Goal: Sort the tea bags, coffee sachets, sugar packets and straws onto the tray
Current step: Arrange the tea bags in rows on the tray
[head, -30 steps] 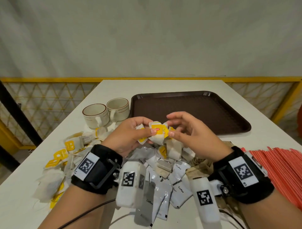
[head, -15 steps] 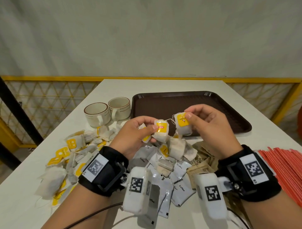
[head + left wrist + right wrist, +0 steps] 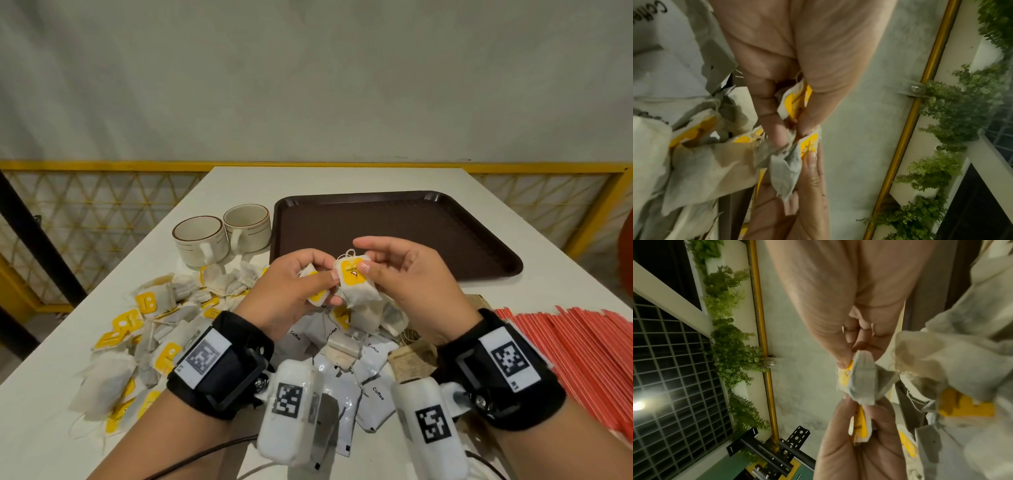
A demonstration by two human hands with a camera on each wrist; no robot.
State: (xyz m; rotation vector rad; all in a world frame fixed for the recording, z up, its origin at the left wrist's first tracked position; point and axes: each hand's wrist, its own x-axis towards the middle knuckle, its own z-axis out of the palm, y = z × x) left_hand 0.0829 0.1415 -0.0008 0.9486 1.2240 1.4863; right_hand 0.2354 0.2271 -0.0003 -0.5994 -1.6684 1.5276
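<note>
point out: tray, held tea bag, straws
tray [image 3: 394, 226], head view, bare floor
tea bag [image 3: 354, 277], head view, yellow tag
straws [image 3: 582, 349], head view, middle of red pile

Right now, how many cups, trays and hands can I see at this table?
Cups: 2, the left cup and the right cup
Tray: 1
Hands: 2, the left hand and the right hand, both pinching one tea bag
Total: 5
</note>
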